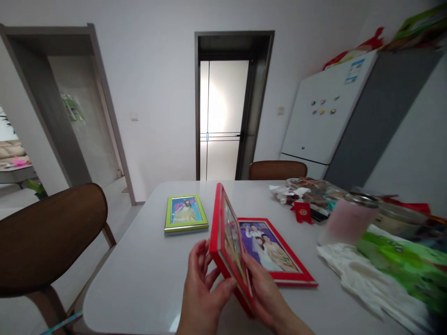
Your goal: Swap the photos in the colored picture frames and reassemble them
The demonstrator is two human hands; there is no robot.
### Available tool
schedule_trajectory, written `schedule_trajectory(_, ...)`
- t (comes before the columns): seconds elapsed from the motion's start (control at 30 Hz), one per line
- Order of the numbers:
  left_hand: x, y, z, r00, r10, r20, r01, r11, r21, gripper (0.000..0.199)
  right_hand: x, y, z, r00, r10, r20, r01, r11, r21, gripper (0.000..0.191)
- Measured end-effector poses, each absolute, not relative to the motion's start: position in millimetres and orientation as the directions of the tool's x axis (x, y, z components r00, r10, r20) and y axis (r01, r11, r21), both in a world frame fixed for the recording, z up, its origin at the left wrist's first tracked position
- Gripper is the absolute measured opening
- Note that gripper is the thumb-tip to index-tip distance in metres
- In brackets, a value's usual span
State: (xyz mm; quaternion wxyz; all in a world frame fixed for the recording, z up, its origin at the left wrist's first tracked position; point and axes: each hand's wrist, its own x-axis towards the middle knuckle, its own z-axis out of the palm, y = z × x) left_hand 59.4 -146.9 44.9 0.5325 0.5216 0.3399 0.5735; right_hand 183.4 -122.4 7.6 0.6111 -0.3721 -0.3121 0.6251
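A red picture frame [217, 242] is held up on edge above the table, tilted so that its glazed front faces right. My left hand [206, 286] grips its lower left side, thumb along the bottom edge and fingers behind. On the other side, my right hand [265, 291] holds the frame's front and lower edge. Just beyond it, a second red picture frame [272, 246] lies flat, showing a photo of several people. Farther left lies a green picture frame [186, 213] with a photo of a person in a pale dress.
The white table [139, 279] has rounded corners. On its right stand a pink bottle [351, 218], a white cloth [363, 274], a green packet [405, 265] and a red envelope [303, 212]. Brown chairs [52, 237] are at the left and far side. A fridge [321, 111] stands behind.
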Motion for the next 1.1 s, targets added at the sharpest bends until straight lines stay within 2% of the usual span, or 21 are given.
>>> schedule_trajectory(0.1,74.8,-130.7,50.4,0.184,0.959,0.215,-0.347,-0.141,0.927,0.068,250.1,-101.7,13.6,0.131,0.975,-0.182,-0.344,-0.128,-0.930,0.033)
schedule_trajectory(0.17,90.0,-121.0,38.5,0.218,0.955,0.203,-0.374,-0.111,0.921,0.063,289.4,-88.8,14.4,0.203,0.968,-0.150,-0.154,-0.120,-0.981,0.034)
schedule_trajectory(0.23,107.2,-113.2,19.4,0.249,0.947,0.202,-0.326,-0.114,0.938,0.058,319.6,-78.4,13.1,0.225,0.971,-0.079,0.071,-0.097,-0.993,0.034)
schedule_trajectory(0.33,128.8,-106.0,-5.9,0.282,0.933,0.224,-0.021,-0.227,0.974,0.056,347.4,-68.1,7.0,0.239,0.971,-0.019,0.251,-0.080,-0.965,0.033)
schedule_trajectory(0.4,136.8,-104.4,-15.0,0.279,0.931,0.236,0.184,-0.293,0.938,0.055,357.3,-63.8,-0.2,0.249,0.968,-0.006,0.312,-0.087,-0.946,0.032)
schedule_trajectory(0.63,117.4,-97.6,-17.4,0.281,0.933,0.226,0.498,-0.343,0.796,0.047,370.1,-53.1,-18.0,0.305,0.951,0.046,0.543,-0.134,-0.829,0.031)
schedule_trajectory(0.77,69.7,-55.2,-6.9,0.192,0.943,0.272,0.711,-0.325,0.623,0.050,335.8,-54.1,0.3,0.332,0.922,0.200,0.637,-0.063,-0.768,0.040)
schedule_trajectory(0.87,28.7,-20.8,1.6,0.125,0.941,0.315,0.837,-0.270,0.476,0.048,277.0,-63.6,12.7,0.110,0.927,0.358,0.691,0.188,-0.698,0.038)
schedule_trajectory(0.9,17.6,-13.5,3.4,0.119,0.939,0.323,0.864,-0.258,0.432,0.043,255.0,-66.8,12.9,0.015,0.932,0.362,0.666,0.260,-0.699,0.037)
schedule_trajectory(0.97,1.8,-7.1,4.4,0.133,0.934,0.332,0.898,-0.255,0.359,0.033,214.8,-69.6,6.5,-0.048,0.952,0.304,0.586,0.273,-0.763,0.039)
schedule_trajectory(1.03,-5.5,-10.5,2.6,0.171,0.927,0.334,0.909,-0.280,0.310,0.027,185.3,-65.8,-6.4,0.017,0.982,0.189,0.462,0.160,-0.873,0.046)
schedule_trajectory(1.1,-7.3,-20.0,-0.6,0.217,0.921,0.323,0.905,-0.313,0.287,0.028,168.5,-57.2,-20.3,0.113,0.989,0.093,0.360,0.046,-0.932,0.051)
